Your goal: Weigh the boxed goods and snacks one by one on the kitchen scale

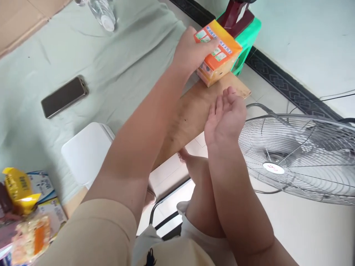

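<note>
over the far end of the counter's bare wood [191, 114], an orange box [217, 67] is being grasped by the left hand [191, 51]; whether it is also being borne by the wood cannot be told. just beside it, the right hand [226, 118] is being held released, palm upward, fingers loosely curled. behind the box, a dark red object [245, 26] is being carried by a green stool [251, 33]. by the pale green cloth [133, 70], a phone [65, 96], a white case [83, 153] and a clear bottle [101, 14] are being borne.
</note>
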Tool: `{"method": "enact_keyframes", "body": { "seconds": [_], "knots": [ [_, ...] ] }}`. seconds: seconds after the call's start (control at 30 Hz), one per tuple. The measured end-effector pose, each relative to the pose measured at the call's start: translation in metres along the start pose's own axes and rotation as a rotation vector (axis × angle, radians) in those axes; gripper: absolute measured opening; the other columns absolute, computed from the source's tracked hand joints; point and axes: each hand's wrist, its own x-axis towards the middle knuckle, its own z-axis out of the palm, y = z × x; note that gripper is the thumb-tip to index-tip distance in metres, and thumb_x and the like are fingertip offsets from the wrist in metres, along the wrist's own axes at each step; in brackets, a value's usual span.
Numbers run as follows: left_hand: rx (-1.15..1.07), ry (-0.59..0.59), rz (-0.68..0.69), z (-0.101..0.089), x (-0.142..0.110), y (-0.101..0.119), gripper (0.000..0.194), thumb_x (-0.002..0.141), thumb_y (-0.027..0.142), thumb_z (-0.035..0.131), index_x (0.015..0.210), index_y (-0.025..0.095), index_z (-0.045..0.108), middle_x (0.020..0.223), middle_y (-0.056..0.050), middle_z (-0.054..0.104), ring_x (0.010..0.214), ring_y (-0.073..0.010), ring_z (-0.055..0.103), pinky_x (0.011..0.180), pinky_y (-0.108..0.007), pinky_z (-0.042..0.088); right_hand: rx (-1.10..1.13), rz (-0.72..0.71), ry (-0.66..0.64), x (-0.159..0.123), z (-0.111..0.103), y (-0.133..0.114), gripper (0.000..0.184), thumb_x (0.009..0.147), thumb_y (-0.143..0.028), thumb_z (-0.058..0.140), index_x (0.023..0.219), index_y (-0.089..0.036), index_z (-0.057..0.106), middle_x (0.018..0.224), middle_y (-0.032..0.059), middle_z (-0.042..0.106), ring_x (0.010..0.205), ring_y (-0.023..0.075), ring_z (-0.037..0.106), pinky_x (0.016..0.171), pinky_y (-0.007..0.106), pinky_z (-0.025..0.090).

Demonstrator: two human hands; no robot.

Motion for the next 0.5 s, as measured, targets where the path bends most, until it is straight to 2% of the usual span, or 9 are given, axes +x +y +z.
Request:
{"method": "enact_keyframes", "body": {
  "seconds": [0.1,0.23,0.3,0.37,0.43,0.5],
  "knots": [
    [-0.025,0.004,-0.010,-0.006,-0.023,0.003,0.041,0.083,0.025,0.091,0.074,0.022,0.051,0.079,0.007,0.069,0.096,-0.0207,0.080,0.097,-0.047,0.065,0.009,-0.009,-0.010,-0.007,0.007,-0.005,0.037,0.091,-0.048,0.049,0.124,-0.033,0.059,0.159,-0.0022,0.052,0.165,0.0192,0.035,0.133,0.049,0.042],
    [0.008,0.027,-0.049,-0.012,-0.069,0.004,0.042,0.083,0.030,0.091,0.074,0.025,0.050,0.084,0.003,0.071,0.090,-0.0221,0.077,0.094,-0.047,0.063,0.045,-0.066,-0.106,-0.024,0.021,-0.014,0.040,0.084,-0.030,0.047,0.121,-0.027,0.059,0.141,0.0019,0.066,0.150,0.0200,0.055,0.124,0.047,0.053],
    [0.049,0.111,-0.073,-0.013,-0.102,0.002,0.041,0.083,0.036,0.091,0.078,0.026,0.050,0.093,-0.001,0.074,0.093,-0.0249,0.074,0.092,-0.048,0.062,0.031,-0.108,-0.184,-0.035,0.025,-0.015,0.039,0.081,-0.025,0.046,0.117,-0.027,0.059,0.128,0.0016,0.070,0.136,0.0203,0.065,0.117,0.047,0.057],
    [0.099,0.306,-0.069,-0.013,-0.140,-0.001,0.033,0.089,0.040,0.082,0.088,0.028,0.052,0.104,-0.005,0.073,0.100,-0.0278,0.071,0.095,-0.050,0.059,0.010,-0.141,-0.253,-0.045,0.025,-0.012,0.034,0.083,-0.026,0.046,0.115,-0.030,0.059,0.119,0.0003,0.071,0.120,0.0211,0.072,0.108,0.048,0.061],
    [0.048,0.336,-0.014,-0.015,-0.176,0.000,0.024,0.094,0.040,0.073,0.103,0.027,0.055,0.116,-0.010,0.072,0.109,-0.0293,0.070,0.098,-0.050,0.058,0.009,-0.174,-0.315,-0.055,0.022,-0.010,0.028,0.088,-0.032,0.050,0.113,-0.033,0.060,0.113,0.0003,0.071,0.110,0.0222,0.074,0.102,0.049,0.062],
    [-0.018,0.374,0.041,-0.020,-0.207,0.006,0.028,0.096,0.042,0.066,0.116,0.027,0.053,0.128,-0.013,0.067,0.118,-0.0291,0.067,0.100,-0.047,0.058,0.015,-0.217,-0.363,-0.063,0.019,-0.008,0.024,0.089,-0.036,0.054,0.111,-0.034,0.064,0.116,0.0008,0.071,0.112,0.0226,0.072,0.107,0.049,0.060]
  ]
}}
